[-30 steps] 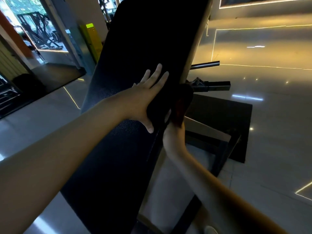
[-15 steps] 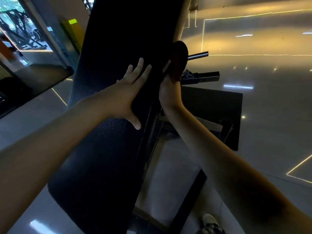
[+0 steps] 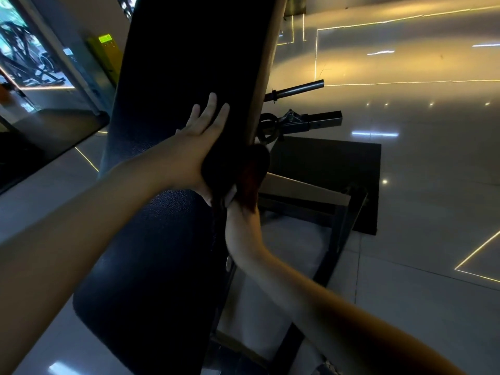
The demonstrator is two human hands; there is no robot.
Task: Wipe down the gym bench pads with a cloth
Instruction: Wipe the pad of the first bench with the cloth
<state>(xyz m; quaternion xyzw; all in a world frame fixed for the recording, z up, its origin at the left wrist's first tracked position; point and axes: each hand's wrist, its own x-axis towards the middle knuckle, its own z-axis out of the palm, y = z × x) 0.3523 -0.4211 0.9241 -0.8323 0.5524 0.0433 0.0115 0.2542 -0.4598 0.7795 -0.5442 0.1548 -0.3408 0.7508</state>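
Left hand point(image 3: 201, 136) lies flat on the black bench pad point(image 3: 162, 253), fingers straight and close together, pointing up along the pad; it is released and holds nothing.

At the far left of the room a large window point(image 3: 29, 58) shows the dark frames of gym machines behind the glass. Beside it, against the wall, stands a yellow stand point(image 3: 108, 54) with a bright green top.

The bench pad fills the middle of the view and rises steeply away from the camera. Its surface is black with a fine grain, and its right side edge looks tan in the warm light.

At this right edge, touching the heel of the left hand, sits the cloth point(image 3: 244, 169), dark with a reddish part. It is bunched up and pressed on the pad edge. The right hand point(image 3: 242, 226) comes from below and is grasping the cloth; its fingers are mostly hidden in the fabric.

To the right of the pad, the dark metal frame point(image 3: 342, 228) of the bench stands on a black floor mat point(image 3: 338, 169). Above the mat a round bar point(image 3: 297, 89) and a square tube point(image 3: 320, 120) stick out to the right.

The floor point(image 3: 422, 212) is glossy pale tile with thin yellow light lines and small light reflections.
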